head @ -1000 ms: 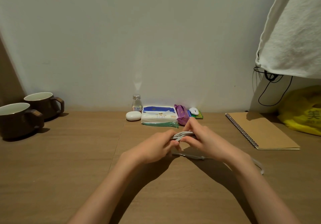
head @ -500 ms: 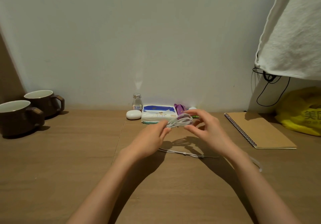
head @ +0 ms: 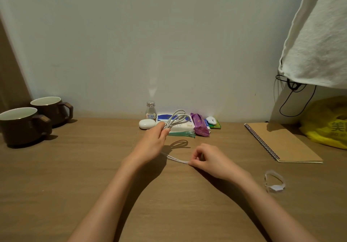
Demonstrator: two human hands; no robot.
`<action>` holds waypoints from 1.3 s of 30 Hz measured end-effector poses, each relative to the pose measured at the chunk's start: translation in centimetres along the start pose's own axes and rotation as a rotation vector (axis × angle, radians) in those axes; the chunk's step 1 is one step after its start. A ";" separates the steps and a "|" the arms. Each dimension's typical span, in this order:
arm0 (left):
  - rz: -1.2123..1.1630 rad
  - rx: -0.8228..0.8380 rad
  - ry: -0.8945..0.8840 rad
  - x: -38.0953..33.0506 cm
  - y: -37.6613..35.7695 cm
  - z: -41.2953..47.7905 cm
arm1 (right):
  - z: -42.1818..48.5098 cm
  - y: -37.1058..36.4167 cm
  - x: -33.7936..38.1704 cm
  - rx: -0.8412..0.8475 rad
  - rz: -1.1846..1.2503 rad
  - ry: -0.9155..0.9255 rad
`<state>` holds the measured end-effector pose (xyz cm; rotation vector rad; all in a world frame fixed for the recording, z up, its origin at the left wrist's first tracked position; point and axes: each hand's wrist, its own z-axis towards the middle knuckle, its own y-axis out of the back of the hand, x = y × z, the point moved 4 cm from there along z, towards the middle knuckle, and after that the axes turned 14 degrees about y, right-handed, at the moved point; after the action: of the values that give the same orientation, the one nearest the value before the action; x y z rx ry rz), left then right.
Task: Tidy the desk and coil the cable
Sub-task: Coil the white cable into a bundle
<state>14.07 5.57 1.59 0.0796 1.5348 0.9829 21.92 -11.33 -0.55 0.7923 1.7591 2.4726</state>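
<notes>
Mugs — two (one cable)

Open desk lies between the mugs at left and the notebook at right. Small packs line the back wall; a white band lies near the notebook's front.

Dim, warm overhead light as I read it from the head camera: soft shadows lie beside the mugs and beneath the raised cable on the desk, a pale glint marks the wall above the bottle, and the edges bow outward
</notes>
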 end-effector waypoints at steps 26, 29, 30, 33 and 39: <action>0.082 0.113 -0.158 -2.2 -2.0 -1.6 | -0.5 4.2 -0.9 -0.597 0.642 -0.168; 0.152 0.098 -0.173 -2.0 -2.0 -1.8 | -0.6 4.5 -1.1 -0.644 0.694 -0.188; 0.171 0.087 -0.175 -2.0 -2.0 -1.7 | -0.6 4.5 -1.1 -0.649 0.701 -0.192; 0.235 0.037 -0.192 -1.6 -1.7 -1.5 | -0.6 4.5 -1.1 -0.665 0.751 -0.181; 0.429 -0.050 -0.243 -1.7 -1.6 -1.9 | -0.5 4.9 -0.9 -0.598 0.691 -0.074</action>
<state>13.66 2.63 1.71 0.4920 1.2914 1.2960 23.87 -13.83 3.29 1.5565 0.6741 3.0372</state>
